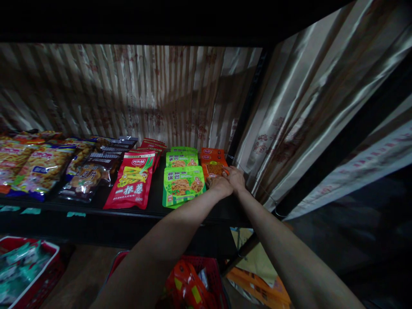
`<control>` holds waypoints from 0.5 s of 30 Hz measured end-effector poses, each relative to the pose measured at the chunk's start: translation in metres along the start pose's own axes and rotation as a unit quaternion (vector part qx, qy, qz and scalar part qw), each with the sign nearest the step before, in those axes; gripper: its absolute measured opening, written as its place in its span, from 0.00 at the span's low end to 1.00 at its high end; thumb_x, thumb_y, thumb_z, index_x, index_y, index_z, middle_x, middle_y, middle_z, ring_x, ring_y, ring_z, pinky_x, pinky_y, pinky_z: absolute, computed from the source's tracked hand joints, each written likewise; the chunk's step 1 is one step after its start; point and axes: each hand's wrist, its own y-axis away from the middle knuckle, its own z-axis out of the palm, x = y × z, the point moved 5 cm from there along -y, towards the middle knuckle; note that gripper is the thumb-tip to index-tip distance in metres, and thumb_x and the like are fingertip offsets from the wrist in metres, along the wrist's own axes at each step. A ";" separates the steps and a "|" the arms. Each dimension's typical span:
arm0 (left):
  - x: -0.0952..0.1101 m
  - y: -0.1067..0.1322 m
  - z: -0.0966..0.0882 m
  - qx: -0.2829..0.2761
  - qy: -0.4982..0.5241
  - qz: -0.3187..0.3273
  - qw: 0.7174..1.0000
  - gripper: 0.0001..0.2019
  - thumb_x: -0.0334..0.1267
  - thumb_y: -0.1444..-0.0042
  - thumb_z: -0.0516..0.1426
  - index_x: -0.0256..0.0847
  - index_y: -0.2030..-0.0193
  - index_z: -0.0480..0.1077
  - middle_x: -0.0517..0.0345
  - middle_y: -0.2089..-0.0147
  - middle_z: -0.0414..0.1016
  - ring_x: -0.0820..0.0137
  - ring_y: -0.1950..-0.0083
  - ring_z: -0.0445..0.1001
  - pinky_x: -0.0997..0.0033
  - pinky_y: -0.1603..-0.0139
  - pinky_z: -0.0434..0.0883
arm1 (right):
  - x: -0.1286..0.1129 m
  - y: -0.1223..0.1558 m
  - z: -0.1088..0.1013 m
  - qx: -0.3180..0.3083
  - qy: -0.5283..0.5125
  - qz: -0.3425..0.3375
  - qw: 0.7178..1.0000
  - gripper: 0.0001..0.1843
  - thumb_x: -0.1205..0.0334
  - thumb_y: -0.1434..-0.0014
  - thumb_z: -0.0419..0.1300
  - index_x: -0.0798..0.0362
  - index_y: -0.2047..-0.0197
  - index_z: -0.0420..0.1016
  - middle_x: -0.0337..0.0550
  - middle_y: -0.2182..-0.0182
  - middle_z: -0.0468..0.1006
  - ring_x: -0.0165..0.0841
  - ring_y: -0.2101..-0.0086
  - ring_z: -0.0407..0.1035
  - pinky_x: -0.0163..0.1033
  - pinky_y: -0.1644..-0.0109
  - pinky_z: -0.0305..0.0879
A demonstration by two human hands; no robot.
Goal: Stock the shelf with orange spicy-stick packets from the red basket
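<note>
An orange snack bag (213, 158) lies at the right end of the black shelf, with another orange bag's top edge showing behind it. My left hand (221, 187) is closed at the bag's lower front edge. Beside it, my right hand (234, 178) has its fingers closed on the bag's right edge. The two hands touch or nearly touch, and they cover the bag's lower part. Just left of my hands lies a green snack bag (183, 185), with more green bags behind it.
Further left on the shelf (96, 206) lie red bags (133, 180), dark bags of chips (85, 178) and yellow-and-blue bags (43, 167). A black post (254, 98) and curtain (154, 90) stand behind. Below are a red basket (53, 266) with teal packets and another with red packets (189, 283).
</note>
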 end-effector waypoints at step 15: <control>-0.004 0.012 -0.003 0.006 -0.016 -0.038 0.999 0.22 0.39 0.45 0.50 0.34 0.45 0.66 0.40 0.39 0.64 0.53 0.36 0.57 0.56 0.39 0.58 | 0.010 0.002 0.006 -0.031 0.021 0.018 0.999 0.18 0.63 0.45 0.55 0.55 0.52 0.74 0.52 0.51 0.74 0.40 0.53 0.70 0.36 0.52 0.64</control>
